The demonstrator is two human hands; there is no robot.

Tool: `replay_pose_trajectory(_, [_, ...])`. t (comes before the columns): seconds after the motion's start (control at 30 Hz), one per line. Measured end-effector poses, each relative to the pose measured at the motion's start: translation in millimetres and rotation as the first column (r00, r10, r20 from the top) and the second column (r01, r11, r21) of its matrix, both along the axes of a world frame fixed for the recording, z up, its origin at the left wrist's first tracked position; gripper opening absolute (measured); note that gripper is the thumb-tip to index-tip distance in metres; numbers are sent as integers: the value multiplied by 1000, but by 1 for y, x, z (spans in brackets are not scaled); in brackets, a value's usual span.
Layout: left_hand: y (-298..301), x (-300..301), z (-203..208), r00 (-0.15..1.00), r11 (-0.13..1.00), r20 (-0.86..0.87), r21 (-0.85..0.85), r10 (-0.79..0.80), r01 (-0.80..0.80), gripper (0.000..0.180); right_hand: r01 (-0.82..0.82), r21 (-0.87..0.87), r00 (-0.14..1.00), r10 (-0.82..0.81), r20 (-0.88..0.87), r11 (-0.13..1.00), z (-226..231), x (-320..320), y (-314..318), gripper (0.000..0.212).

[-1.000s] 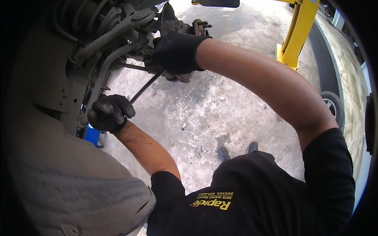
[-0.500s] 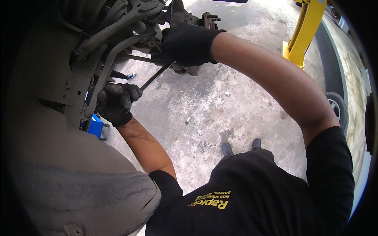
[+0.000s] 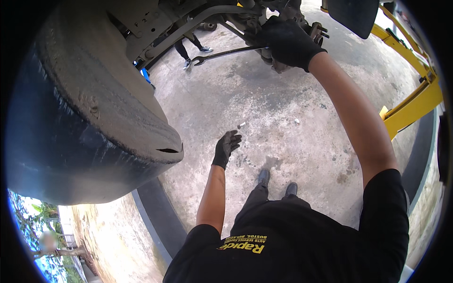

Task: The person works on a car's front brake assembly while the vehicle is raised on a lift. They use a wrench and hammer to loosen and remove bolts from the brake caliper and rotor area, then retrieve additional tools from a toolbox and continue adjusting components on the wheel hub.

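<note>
My right hand [image 3: 291,45], in a black glove, is closed at the raised vehicle's suspension parts [image 3: 245,23]. It grips the covered end of a long metal wrench [image 3: 226,54]; that end and most of the fingers are hidden. The wrench's open jaw points left, in free air under a curved bar [image 3: 184,29]. Lower down, over the floor, my gloved left hand [image 3: 227,147] is empty, its fingers loosely bent and apart from the wrench. Beside the right hand, threaded studs [image 3: 322,33] stick out of a rusty hub.
The vehicle's bumper and wheel-arch liner [image 3: 122,113] fill the left side. Yellow lift arms [image 3: 415,106] stand at the right. Another person's legs [image 3: 186,47] show beyond the underbody. Small bits of debris [image 3: 242,125] lie on the concrete floor [image 3: 302,141].
My left hand has let go of the wrench and dropped down toward my body. My right hand stays at the suspension. The view has shifted, showing more of the bumper.
</note>
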State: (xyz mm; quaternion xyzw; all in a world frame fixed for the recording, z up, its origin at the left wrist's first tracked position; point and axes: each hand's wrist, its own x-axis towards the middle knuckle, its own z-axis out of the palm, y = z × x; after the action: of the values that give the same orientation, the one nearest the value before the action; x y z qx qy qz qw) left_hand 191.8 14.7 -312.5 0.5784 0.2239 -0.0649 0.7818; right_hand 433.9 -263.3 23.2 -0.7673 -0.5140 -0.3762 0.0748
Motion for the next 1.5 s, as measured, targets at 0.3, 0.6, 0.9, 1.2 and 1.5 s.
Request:
replay_pose_trajectory(0.3, [-9, -542, -187, 506, 817, -827, -104, 246, -567, 61, 247, -55, 960, -252, -124, 968, 0, -41, 19, 25])
replay_pose_trajectory(0.6, [72, -709, -207, 506, 700, -712, -28, 488, -714, 61, 483, 207, 840, -383, -384, 851, -100, -87, 62, 41])
replay_pose_trajectory(0.9, [238, -731, -164, 544, 561, -512, -138, 665, -816, 52, 186, -635, -612, -418, -672, 750, -532, -335, 173, 24])
replay_pose_trajectory(1.2, [457, -636, -170, 687, 734, -324, 35, 650, -678, 48, -100, -818, -596, -693, -407, 566, -578, -349, 401, 22])
replay_pose_trajectory(1.5, [552, -686, -218, 347, 478, -778, -68, 524, -876, 46, -322, -213, -310, -315, -897, 923, -393, -317, 846, 24])
